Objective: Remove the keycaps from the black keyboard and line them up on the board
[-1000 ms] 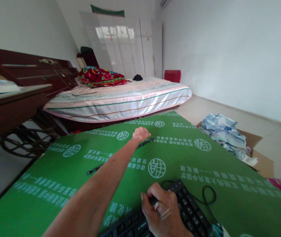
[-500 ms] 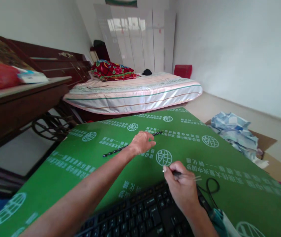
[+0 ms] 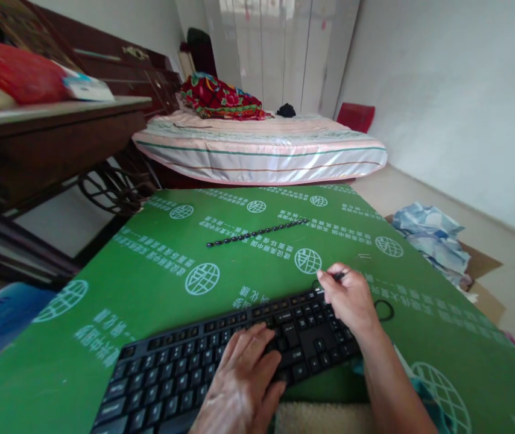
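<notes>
A black keyboard (image 3: 167, 367) lies slantwise on a green printed board. My left hand (image 3: 248, 367) rests palm down on its keys right of the middle, fingers stretched out and holding nothing. Over the keyboard's upper right corner, my right hand (image 3: 352, 295) is closed around a slim black piece (image 3: 339, 276), mostly hidden by the fingers. A black cable (image 3: 385, 309) loops out beside the right wrist; whether it joins the held piece I cannot tell. Farther off, a strand of dark beads (image 3: 257, 232) lies nearly straight on the board.
The green board (image 3: 140, 301) reaches toward a bed (image 3: 262, 150) with a red flowered quilt (image 3: 225, 99). A dark wooden table (image 3: 67, 126) stands at left. Blue and white cloth (image 3: 433, 232) lies on cardboard at right. Teal fabric (image 3: 429, 395) is by my right forearm.
My left hand has come back from the bead strand onto the keyboard. My right hand, still closed on the slim black piece, sits near the keyboard's upper right corner. The view has tilted down.
</notes>
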